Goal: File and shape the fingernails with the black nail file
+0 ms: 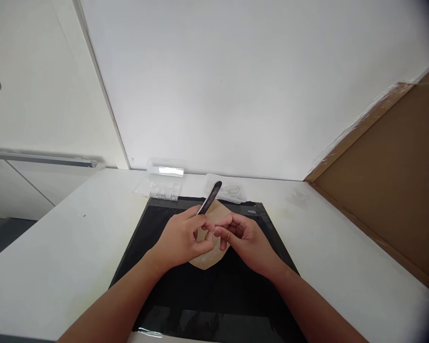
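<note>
Between the fingers of my left hand (184,238) sticks up a dark nail file (212,196), slanting away to the right. The same hand's thumb and index finger are pinched together. My right hand (246,238) is closed in a pinch too, its fingertips meeting those of the left. Whatever lies between the fingertips is too small to make out. Beneath both hands a tan, paper-like sheet (204,261) rests on a glossy black mat (207,295), partly covered by the hands.
A clear plastic case (160,186) with its lid raised stands behind the mat on the left. Beside it lies a shallow clear tray (232,190) with small pieces. A small transparent item (299,196) sits further right on the white table (329,247). Brown cardboard (389,190) borders the right side.
</note>
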`<move>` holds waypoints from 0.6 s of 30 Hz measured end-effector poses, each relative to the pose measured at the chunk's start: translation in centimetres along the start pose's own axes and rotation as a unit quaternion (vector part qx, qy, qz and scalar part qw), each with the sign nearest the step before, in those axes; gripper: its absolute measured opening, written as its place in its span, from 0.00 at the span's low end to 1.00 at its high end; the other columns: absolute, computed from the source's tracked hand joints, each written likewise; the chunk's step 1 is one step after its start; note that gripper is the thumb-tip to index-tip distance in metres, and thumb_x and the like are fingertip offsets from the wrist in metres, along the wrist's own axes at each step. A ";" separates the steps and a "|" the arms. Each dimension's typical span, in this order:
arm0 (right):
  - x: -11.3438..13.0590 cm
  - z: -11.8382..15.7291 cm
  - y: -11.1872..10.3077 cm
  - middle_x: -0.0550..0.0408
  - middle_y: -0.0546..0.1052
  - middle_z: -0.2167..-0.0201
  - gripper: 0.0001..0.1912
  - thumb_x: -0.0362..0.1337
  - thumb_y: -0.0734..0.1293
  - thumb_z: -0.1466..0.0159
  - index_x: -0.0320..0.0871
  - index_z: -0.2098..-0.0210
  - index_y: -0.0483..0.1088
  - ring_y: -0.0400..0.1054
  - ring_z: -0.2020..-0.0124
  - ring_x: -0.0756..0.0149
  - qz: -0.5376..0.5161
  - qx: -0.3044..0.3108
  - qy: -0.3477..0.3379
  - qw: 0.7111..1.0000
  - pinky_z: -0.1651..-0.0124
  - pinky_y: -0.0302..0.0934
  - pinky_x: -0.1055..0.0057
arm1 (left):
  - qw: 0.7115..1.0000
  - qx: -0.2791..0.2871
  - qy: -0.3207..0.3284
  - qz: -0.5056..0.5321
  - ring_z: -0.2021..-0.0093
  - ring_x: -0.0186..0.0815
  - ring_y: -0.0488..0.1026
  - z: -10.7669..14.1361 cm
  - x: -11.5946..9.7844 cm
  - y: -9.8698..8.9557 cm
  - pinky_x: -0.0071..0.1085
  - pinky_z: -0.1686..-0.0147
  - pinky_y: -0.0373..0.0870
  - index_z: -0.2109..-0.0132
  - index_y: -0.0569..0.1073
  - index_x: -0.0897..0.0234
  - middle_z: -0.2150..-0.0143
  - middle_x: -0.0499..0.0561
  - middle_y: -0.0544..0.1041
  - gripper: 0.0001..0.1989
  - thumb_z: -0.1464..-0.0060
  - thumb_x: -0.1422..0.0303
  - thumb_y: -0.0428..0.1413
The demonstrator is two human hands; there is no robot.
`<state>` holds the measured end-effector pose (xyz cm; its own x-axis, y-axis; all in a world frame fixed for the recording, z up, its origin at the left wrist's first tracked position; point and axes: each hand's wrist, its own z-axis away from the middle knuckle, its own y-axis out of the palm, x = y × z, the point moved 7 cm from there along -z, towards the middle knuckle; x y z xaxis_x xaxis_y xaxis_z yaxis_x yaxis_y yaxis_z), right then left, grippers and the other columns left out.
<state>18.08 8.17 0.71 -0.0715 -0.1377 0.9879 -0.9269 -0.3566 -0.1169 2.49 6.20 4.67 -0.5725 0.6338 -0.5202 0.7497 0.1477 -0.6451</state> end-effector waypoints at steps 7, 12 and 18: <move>-0.1 0.3 0.3 0.54 0.80 0.68 0.18 0.53 0.73 0.37 0.44 0.63 0.74 0.73 0.73 0.67 -0.005 0.010 0.012 1.000 0.68 0.68 0.68 | 0.999 -0.018 0.032 -0.037 0.77 0.25 0.61 0.0 -0.4 -0.1 0.25 0.75 0.58 0.68 0.76 0.63 0.70 0.46 0.71 0.04 0.45 0.70 0.59; -0.2 0.3 0.4 0.54 0.80 0.68 0.20 0.56 0.73 0.37 0.44 0.64 0.74 0.74 0.72 0.66 -0.011 0.027 0.022 0.999 0.67 0.69 0.67 | 0.997 0.000 0.049 -0.059 0.77 0.25 0.61 0.0 -0.8 0.0 0.25 0.75 0.57 0.67 0.75 0.64 0.68 0.46 0.71 0.03 0.46 0.72 0.57; 0.3 0.1 -0.4 0.55 0.80 0.66 0.19 0.54 0.74 0.37 0.44 0.64 0.74 0.74 0.73 0.68 -0.015 0.004 0.014 1.000 0.65 0.70 0.67 | 0.999 0.020 -0.007 -0.037 0.76 0.27 0.64 -0.1 0.2 -0.1 0.27 0.73 0.62 0.64 0.76 0.63 0.69 0.46 0.70 0.02 0.45 0.70 0.58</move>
<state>18.43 8.17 1.04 -0.0548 -0.1003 0.9935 -0.9261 -0.3669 -0.0881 2.33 6.39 4.72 -0.6305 0.6110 -0.4787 0.6918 0.1627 -0.7035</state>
